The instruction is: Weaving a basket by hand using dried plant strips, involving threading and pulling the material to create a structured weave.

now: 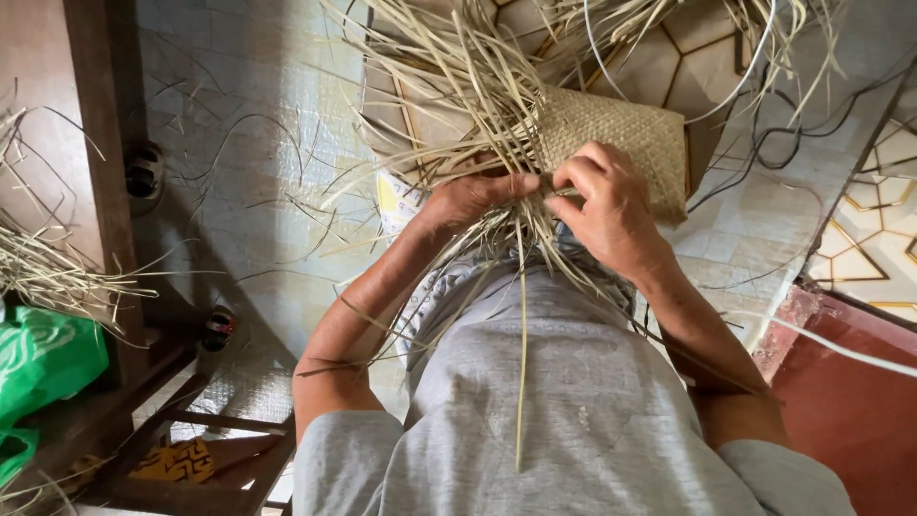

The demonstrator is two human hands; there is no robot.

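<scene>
Straw-coloured strips [458, 86] fanned from a woven mat [626, 134] held at chest height. Left hand [473, 199] and right hand [607, 205] each pinched strips at its edge. A green plastic bag [43, 358] lay far left, a yellow-white packet [396, 201] peeking beneath.

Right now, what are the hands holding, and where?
Both the left hand and the right hand pinch loose straw strips at the unfinished edge of a woven mat.

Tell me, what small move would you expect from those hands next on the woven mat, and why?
Probably the right hand tucks the pinched strand into the mat's edge. Both thumbs meet there, the left hand grips the loose straw, and that side is unwoven.
</scene>
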